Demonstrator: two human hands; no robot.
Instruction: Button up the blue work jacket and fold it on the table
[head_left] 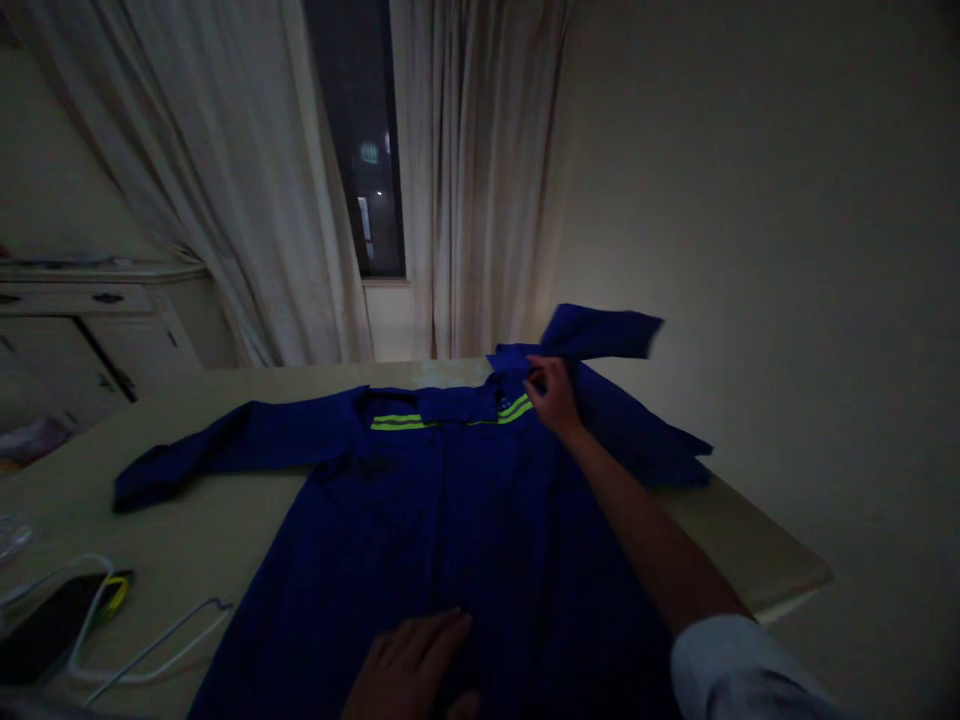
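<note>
Room: dim light here, long pale curtains [225,150] falling in deep folds either side of a dark window [360,130], a plain wall [765,220] to the right, a cream cabinet [150,325] with dark handles at the left.
Table: a pale, smooth-looking table [765,550], its far right edge slanting to a rounded corner.
Jacket: and across the middle lies the blue jacket [487,510], collar close to the far edge, body spread towards the near edge.
Cloth: matte, softly creased, with bright yellow-green stripes [397,422] across the neck opening.
Sleeves: one long and bent towards the left edge, the other up at the far right, its end blurred against the wall.
Right hand: pinched tight, this grip [553,390], fingertips closed on the jacket beside the collar.
Left hand: fingers stretched out, grip [412,665] loose over the jacket's front, nothing clasped that shows.
Left edge: a thin white hanger [120,680] by a dark, flat thing [45,630], too murky to name.
</note>
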